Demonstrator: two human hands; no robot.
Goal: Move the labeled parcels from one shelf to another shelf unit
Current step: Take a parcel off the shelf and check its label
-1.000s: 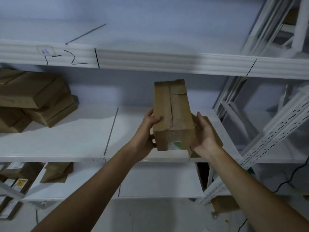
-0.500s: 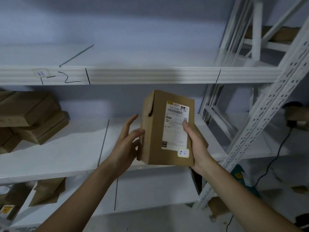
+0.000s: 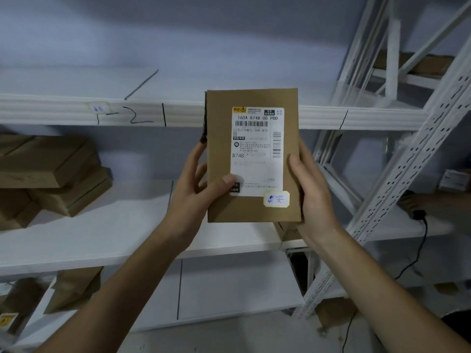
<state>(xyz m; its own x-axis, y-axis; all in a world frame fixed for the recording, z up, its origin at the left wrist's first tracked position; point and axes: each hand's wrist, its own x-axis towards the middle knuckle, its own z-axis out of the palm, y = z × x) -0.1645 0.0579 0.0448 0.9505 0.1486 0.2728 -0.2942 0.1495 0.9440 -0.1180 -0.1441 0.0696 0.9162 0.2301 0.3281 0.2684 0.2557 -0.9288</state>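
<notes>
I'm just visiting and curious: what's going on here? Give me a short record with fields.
held item: parcel, upright, label side toward the camera
label: white shipping label, reads "B748"; small handwritten sticker at its lower right corner
left hand: grips the parcel's left edge, thumb on the label
right hand: grips the parcel's right edge
behind parcel: white shelf unit, edge marked "2" in pen
middle shelf, left: stack of brown parcels
right side: second white rack with slotted posts
</notes>
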